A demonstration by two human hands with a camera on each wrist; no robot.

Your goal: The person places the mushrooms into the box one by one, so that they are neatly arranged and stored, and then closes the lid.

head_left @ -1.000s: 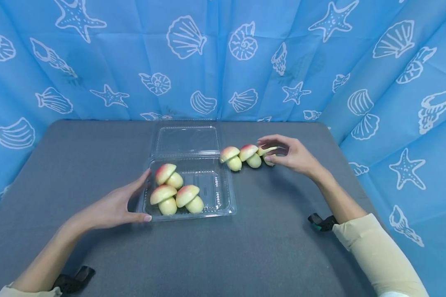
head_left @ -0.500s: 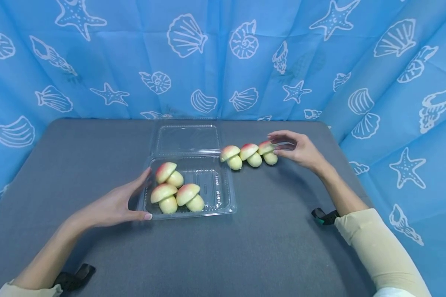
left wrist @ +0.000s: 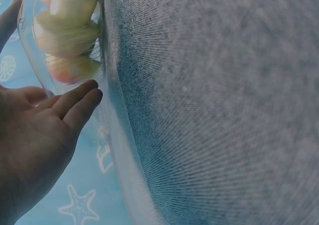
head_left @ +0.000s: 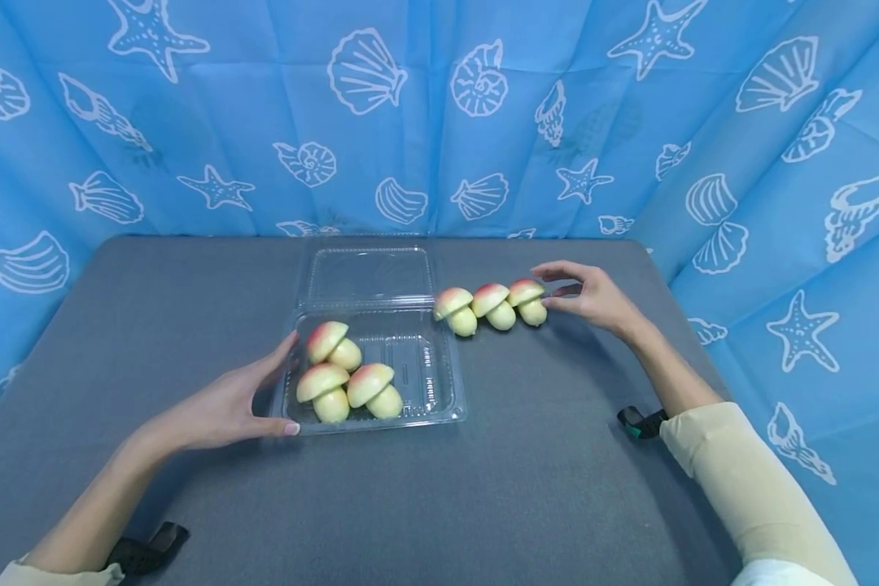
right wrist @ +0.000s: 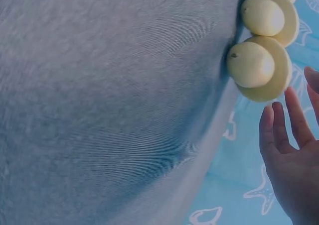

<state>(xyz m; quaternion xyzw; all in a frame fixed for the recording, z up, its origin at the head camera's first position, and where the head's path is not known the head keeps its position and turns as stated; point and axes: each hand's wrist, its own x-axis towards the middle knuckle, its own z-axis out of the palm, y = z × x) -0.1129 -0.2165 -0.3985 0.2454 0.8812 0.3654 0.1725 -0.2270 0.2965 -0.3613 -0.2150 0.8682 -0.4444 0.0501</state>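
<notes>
The right hand (head_left: 595,298) is loosely spread, grasping nothing; the end mushroom (head_left: 529,302) of a row of three lies just past its fingertips, its two neighbours (head_left: 494,307) farther beyond. The left hand (head_left: 227,404), unclenched, frames the nearest side of the clear container (head_left: 410,366) between fingers and thumb, with three mushrooms (head_left: 330,395) inside. Whether either hand touches is unclear; the right wrist view cuts off the row's farthest mushroom
</notes>
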